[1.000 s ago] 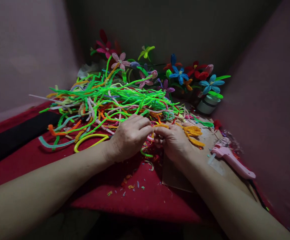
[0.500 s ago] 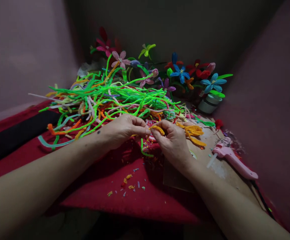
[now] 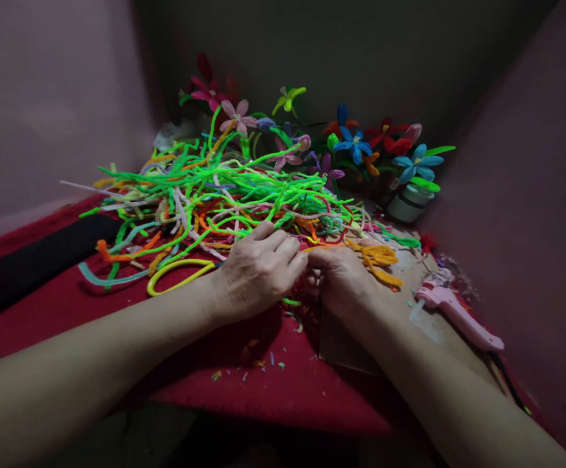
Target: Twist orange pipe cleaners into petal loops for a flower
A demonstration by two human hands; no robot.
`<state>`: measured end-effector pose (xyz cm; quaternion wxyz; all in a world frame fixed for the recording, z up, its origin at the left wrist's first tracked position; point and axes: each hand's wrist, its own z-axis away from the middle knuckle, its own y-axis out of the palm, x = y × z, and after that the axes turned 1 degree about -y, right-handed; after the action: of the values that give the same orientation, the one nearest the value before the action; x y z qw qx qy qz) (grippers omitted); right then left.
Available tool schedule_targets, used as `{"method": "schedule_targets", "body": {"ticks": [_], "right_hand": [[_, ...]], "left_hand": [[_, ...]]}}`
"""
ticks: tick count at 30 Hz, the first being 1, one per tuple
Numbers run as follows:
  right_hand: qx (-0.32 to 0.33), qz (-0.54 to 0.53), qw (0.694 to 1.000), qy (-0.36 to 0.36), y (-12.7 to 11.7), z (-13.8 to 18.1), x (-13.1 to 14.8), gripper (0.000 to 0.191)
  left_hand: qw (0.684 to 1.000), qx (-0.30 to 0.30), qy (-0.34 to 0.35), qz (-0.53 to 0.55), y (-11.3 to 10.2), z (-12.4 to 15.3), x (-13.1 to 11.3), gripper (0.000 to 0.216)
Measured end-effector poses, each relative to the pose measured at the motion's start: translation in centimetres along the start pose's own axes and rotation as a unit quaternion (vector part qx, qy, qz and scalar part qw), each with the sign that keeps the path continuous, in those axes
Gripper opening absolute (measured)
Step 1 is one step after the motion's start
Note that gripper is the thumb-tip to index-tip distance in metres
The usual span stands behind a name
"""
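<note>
Mid-frame, my left grip [image 3: 263, 270] and right grip [image 3: 344, 283] are both pinched on an orange pipe cleaner [image 3: 318, 247]; a pink glue gun [image 3: 458, 312] lies at right.

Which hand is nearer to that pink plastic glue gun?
The right hand. It is to the left of the pink plastic glue gun; the left hand is farther off, on the right hand's far side.

No readable text is showing.
Nowhere is any label, brand name, number or sign standing out clearly enough to be read, on any surface in view.
</note>
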<state>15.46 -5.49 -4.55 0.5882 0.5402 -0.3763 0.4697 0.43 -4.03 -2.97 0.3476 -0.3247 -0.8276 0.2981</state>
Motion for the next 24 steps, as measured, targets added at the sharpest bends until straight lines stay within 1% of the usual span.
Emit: {"method": "schedule_targets", "body": {"ticks": [1,2,3,4,5,6,7,8,9,10,11,12,13,14,15,17,19,20,23,24], "right_hand": [[-0.002,-0.001,1.0,-0.009,0.0,0.0,0.1,0.019],[-0.001,0.006,1.0,-0.026,-0.1,-0.1,0.2,0.017],[0.003,0.013,0.999,-0.046,-0.1,-0.1,0.4,0.016],[0.01,0.019,0.998,-0.066,-0.2,-0.1,0.5,0.015],[0.018,0.019,0.996,-0.082,-0.2,0.0,0.6,0.013],[0.029,0.017,0.995,-0.095,-0.2,0.0,0.7,0.012],[0.04,0.013,0.994,-0.104,-0.2,0.0,0.8,0.012],[0.051,0.01,0.993,-0.11,-0.2,0.1,0.9,0.011],[0.06,0.009,0.992,-0.112,-0.2,0.1,0.9,0.011],[0.067,0.009,0.991,-0.113,-0.1,0.2,0.9,0.011],[0.073,0.013,0.991,-0.114,-0.1,0.2,0.9,0.011],[0.077,0.022,0.99,-0.115,0.0,0.3,0.9,0.011],[0.075,0.036,0.989,-0.12,0.0,0.4,0.9,0.011],[0.069,0.057,0.988,-0.128,0.1,0.4,0.9,0.012],[0.058,0.083,0.985,-0.139,0.1,0.5,0.9,0.011],[0.037,0.138,0.977,-0.16,0.2,0.6,0.9,0.011],[0.03,0.177,0.969,-0.172,0.2,0.8,0.9,0.01],[0.033,0.189,0.966,-0.174,0.3,0.8,0.9,0.01],[0.038,0.218,0.958,-0.181,0.4,1.0,1.0,0.01],[0.036,0.227,0.956,-0.183,0.4,1.0,1.0,0.011]], "left_hand": [[0.998,0.0,-0.037,0.045,0.1,0.0,0.2,0.021],[0.99,-0.003,-0.091,0.11,0.1,-0.1,0.6,0.017],[0.968,-0.007,-0.158,0.193,0.1,-0.1,1.0,0.016],[0.93,-0.012,-0.233,0.284,0.1,-0.2,1.4,0.019],[0.874,-0.011,-0.309,0.376,0.1,-0.2,1.9,0.023],[0.803,-0.004,-0.378,0.46,0.1,-0.3,2.3,0.023],[0.726,0.016,-0.43,0.536,0.1,-0.3,2.7,0.02],[0.65,0.049,-0.461,0.602,0.1,-0.3,2.9,0.016],[0.578,0.091,-0.471,0.66,0.2,-0.2,3.1,0.014],[0.512,0.13,-0.466,0.709,0.4,-0.2,3.2,0.016],[0.457,0.163,-0.451,0.749,0.5,-0.2,3.2,0.022],[0.415,0.186,-0.432,0.779,0.6,-0.1,3.2,0.029],[0.387,0.2,-0.417,0.798,0.7,-0.1,3.2,0.035],[0.374,0.204,-0.408,0.808,0.7,0.0,3.2,0.039],[0.375,0.209,-0.402,0.809,0.6,0.0,3.2,0.038],[0.407,0.217,-0.403,0.791,0.5,0.0,3.2,0.028],[0.439,0.222,-0.413,0.766,0.3,0.0,3.3,0.017],[0.448,0.225,-0.418,0.758,0.3,0.0,3.3,0.015],[0.457,0.232,-0.42,0.749,0.1,0.0,3.3,0.016],[0.472,0.233,-0.414,0.743,0.0,0.0,3.3,0.016]]}}
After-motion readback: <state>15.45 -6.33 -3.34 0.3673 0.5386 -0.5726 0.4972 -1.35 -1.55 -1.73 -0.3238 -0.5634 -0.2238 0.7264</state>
